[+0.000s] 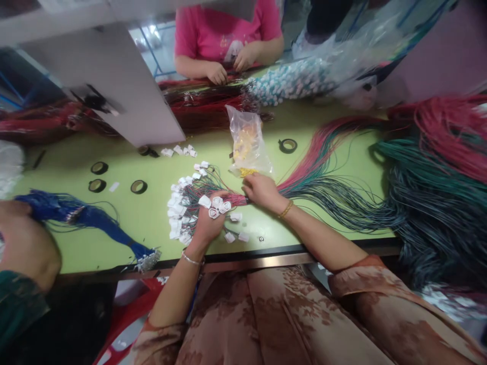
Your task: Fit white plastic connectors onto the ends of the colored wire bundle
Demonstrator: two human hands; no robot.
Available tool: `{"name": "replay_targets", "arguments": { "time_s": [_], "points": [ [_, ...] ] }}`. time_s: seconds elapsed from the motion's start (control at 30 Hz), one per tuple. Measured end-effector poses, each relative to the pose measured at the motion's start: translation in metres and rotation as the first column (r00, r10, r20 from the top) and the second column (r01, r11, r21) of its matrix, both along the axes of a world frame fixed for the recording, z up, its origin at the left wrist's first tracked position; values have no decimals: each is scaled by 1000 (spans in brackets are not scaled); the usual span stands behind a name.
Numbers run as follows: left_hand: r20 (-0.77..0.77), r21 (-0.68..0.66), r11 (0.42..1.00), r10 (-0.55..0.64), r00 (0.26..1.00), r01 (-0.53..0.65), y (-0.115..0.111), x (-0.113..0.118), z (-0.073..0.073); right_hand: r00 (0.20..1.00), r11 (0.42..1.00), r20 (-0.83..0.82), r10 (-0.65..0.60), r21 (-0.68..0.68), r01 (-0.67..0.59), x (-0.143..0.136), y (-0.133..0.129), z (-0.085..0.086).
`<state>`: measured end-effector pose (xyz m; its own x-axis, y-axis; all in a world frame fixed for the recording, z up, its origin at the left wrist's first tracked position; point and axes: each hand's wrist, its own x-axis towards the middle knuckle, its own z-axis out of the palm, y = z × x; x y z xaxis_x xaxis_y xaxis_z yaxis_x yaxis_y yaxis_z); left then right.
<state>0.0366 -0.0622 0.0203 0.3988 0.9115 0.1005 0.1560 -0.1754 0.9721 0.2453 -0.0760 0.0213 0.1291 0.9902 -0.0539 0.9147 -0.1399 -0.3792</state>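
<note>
A bundle of thin red, green and black wires (pixel 236 199) lies across the bench in front of me. White plastic connectors (pixel 177 210) fan out at its left end. My left hand (pixel 209 223) is closed around the wires just behind these connectors, and several connectors rest over its fingers and back. Close by on the right, my right hand (pixel 264 191) grips the same bundle from above, its fingertips partly hidden at a dark band. Beyond my right hand the wires spread into a red and green strand and a black strand. A bag of yellow pieces (pixel 247 144) lies just behind my right hand.
Black tape rolls (pixel 139 186) lie at left, another roll (pixel 288 146) behind. A blue wire bundle (pixel 102 223) lies left beside a neighbour's arm (pixel 32 243). A person in pink (pixel 228 38) works opposite. Wire heaps (pixel 422 203) fill the right. A grey panel (pixel 110 86) stands back left.
</note>
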Motion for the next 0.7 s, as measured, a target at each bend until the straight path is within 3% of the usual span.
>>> {"name": "replay_targets", "arguments": {
  "time_s": [0.1, 0.2, 0.27, 0.33, 0.4, 0.5, 0.6, 0.7],
  "points": [
    [114, -137, 988, 93, 989, -77, 0, -1, -5, 999, 998, -46, 26, 59, -23, -2, 1, -6],
    [181, -282, 959, 66, 981, -12, 5, -5, -4, 948, 978, -319, 20, 203, 48, -1, -1, -7],
    [203, -347, 935, 6, 979, 67, 9, -10, -4, 788, 966, -616, 23, 217, 142, -1, -3, -5],
    [218, -387, 914, -38, 975, 122, 13, -15, -5, 529, 968, -848, 31, 157, 195, -5, -5, -1],
    [233, -410, 900, -55, 971, 150, 15, -18, -7, 296, 978, -955, 33, 92, 188, -12, -7, 2],
    [256, -411, 894, -72, 964, 176, 15, -19, -10, 84, 992, -996, -8, 2, 124, -24, -13, 6],
    [288, -408, 892, -79, 955, 196, 12, -14, -7, 2, 999, -1000, -11, -11, 48, -34, -19, 8],
    [313, -407, 894, -54, 948, 186, 8, -8, -2, 37, 998, -997, 63, 64, 28, -39, -23, 9]
  ]
}}
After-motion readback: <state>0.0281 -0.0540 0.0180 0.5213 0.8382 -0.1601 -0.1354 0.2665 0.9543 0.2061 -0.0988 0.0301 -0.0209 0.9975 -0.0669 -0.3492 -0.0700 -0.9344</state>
